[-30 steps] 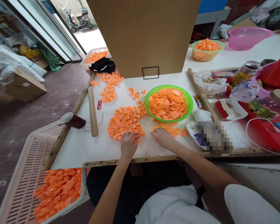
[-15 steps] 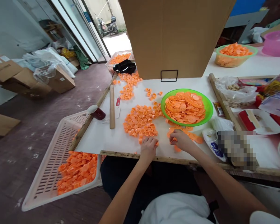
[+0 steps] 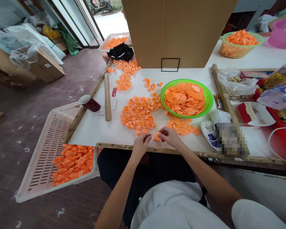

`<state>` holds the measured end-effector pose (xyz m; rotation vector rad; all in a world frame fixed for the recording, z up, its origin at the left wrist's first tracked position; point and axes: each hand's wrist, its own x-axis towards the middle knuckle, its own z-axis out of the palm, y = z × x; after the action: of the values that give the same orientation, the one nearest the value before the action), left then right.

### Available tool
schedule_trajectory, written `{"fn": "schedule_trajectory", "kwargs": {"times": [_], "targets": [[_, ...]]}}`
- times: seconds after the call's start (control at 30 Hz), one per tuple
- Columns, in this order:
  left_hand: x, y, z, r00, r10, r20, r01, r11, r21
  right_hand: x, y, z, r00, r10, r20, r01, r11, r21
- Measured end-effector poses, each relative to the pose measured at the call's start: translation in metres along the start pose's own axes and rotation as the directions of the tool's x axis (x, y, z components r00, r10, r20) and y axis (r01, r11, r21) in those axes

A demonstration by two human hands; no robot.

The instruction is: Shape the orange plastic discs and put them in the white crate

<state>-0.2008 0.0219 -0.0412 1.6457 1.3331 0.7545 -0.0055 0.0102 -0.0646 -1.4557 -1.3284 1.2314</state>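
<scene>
My right hand (image 3: 171, 137) pinches a thin orange disc (image 3: 157, 136) just above the white table top near its front edge. Left of it, my left hand (image 3: 141, 145) is closed with its fingertips curled together; anything inside is hidden. Small orange ring-shaped caps (image 3: 139, 113) lie in a pile beyond my left hand. Flat orange discs (image 3: 181, 126) are spread beyond my right hand, in front of a green bowl (image 3: 210, 101) heaped with more discs.
A wooden stick (image 3: 107, 98) and a tilted dark red mug (image 3: 91, 103) lie at the left. Behind stands a tall cardboard box (image 3: 166, 31). A pink basket (image 3: 44, 140) of orange pieces sits below the table's left edge. Wooden strips (image 3: 143, 147) border the table.
My right hand has moved left from the loose discs and now holds one. My left hand has drawn back from the caps, its fingers curled. The view has tilted down.
</scene>
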Motion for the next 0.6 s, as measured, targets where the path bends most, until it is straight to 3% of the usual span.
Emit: {"fn": "schedule_trajectory", "kwargs": {"times": [0.2, 0.4, 0.5, 0.6], "targets": [[0.009, 0.01, 0.007, 0.986, -0.123, 0.113, 0.109, 0.986, 0.127, 0.004, -0.017, 0.015, 0.999, 0.018, 0.051, -0.005, 0.968, -0.251], [0.018, 0.007, 0.009, 0.906, -0.341, 0.25, 0.376, 0.921, -0.106, 0.008, -0.02, 0.011, 0.968, 0.22, 0.121, -0.201, 0.968, -0.151], [0.022, 0.01, 0.009, 0.883, -0.387, 0.266, 0.429, 0.896, -0.119, 0.013, -0.022, 0.01, 0.956, 0.274, 0.108, -0.258, 0.956, -0.14], [0.021, 0.019, 0.006, 0.876, -0.4, 0.27, 0.442, 0.89, -0.113, 0.01, -0.029, 0.009, 0.958, 0.249, 0.142, -0.228, 0.962, -0.152]]}}
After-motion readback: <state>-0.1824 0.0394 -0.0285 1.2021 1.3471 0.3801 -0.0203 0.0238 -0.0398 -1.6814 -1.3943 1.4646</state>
